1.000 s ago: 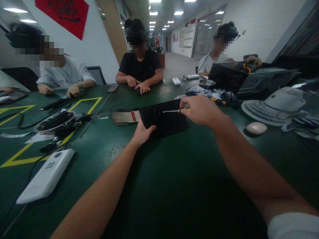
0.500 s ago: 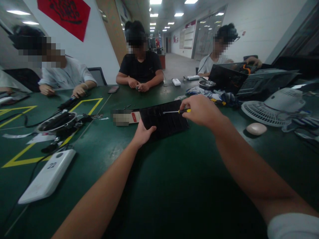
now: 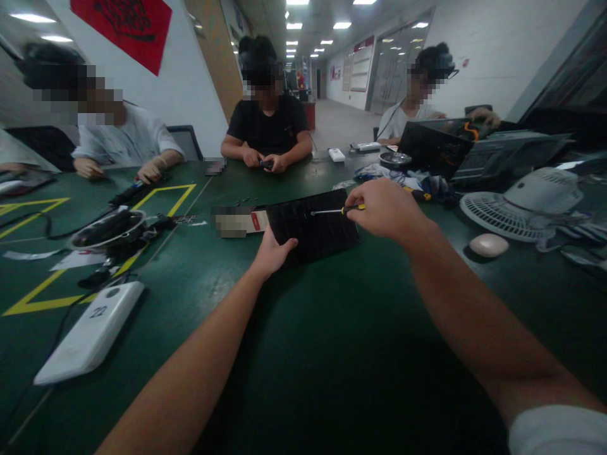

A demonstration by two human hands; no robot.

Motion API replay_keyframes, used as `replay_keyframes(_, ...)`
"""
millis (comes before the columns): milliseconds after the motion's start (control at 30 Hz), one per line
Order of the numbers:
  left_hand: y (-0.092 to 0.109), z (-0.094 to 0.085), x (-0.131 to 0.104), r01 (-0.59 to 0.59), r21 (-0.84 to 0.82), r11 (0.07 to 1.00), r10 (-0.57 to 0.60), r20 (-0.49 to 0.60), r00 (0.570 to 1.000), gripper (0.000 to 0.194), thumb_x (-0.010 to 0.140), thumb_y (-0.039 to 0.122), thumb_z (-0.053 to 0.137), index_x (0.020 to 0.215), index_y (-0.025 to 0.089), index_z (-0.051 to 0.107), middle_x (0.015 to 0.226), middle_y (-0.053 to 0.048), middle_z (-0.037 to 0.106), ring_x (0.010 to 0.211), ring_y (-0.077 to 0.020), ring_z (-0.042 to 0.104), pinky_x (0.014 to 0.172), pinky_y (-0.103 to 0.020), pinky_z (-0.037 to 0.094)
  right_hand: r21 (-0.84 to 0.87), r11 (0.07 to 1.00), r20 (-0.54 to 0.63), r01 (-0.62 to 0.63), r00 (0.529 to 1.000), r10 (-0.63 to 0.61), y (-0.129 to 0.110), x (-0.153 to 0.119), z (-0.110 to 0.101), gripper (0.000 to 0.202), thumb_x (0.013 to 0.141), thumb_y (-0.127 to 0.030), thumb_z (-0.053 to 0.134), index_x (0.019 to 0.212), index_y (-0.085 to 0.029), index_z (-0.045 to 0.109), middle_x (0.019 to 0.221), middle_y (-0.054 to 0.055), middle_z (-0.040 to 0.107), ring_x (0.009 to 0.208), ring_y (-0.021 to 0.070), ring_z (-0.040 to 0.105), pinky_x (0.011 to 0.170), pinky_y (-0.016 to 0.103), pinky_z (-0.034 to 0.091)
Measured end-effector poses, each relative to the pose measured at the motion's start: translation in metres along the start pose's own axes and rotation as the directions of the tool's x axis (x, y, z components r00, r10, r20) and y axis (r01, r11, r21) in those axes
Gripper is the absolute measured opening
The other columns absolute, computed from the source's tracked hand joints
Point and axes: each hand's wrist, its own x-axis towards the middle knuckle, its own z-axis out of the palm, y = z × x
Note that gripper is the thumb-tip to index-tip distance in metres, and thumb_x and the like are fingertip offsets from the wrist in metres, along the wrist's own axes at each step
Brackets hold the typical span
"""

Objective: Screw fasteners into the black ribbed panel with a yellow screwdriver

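Currently pinching black panel [image 3: 325, 232] at left edge with left hand [image 3: 275, 250], screwdriver [image 3: 345, 210] with right hand [image 3: 383, 208]. Probably handling stiff, light; favouring edge grip.

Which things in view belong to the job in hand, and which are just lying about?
In the job:
- screwdriver, held in the right hand
- black panel, gripped at its left end by the left hand

Apparently just lying about:
- white box marked 22
- fan
- pale oval thing
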Motion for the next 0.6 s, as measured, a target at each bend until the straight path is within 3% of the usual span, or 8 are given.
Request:
replay_keyframes(367,0.0057,-0.0002,-0.003,0.021,-0.019,1.0,-0.021,0.009,1.0,0.076,0.082,0.016,0.08,0.151,0.021,0.05,0.153,-0.016,0.066,0.148,-0.0359,0.061,0.131,-0.058,0.043,-0.049,0.997,0.09,-0.055,0.994,0.059,-0.0049,0.0001,-0.0077,0.029,0.1,-0.032,0.062,0.109,-0.021,0.087,0.114,0.016,0.083,0.11,0.0378,0.075,0.089,0.049,0.056)
replay_keyframes(600,0.0063,-0.0003,-0.0031,0.035,-0.015,0.999,-0.035,-0.001,0.999,0.076,0.082,0.016,0.081,0.151,0.021,0.051,0.15,-0.016,0.067,0.147,-0.036,0.061,0.131,-0.06,0.042,-0.011,1.0,0.091,-0.01,0.996,0.011,-0.0037,-0.0015,-0.0067,0.027,0.099,-0.03,0.065,0.119,-0.026,0.084,0.103,0.011,0.083,0.105,0.0343,0.074,0.086,0.047,0.054)
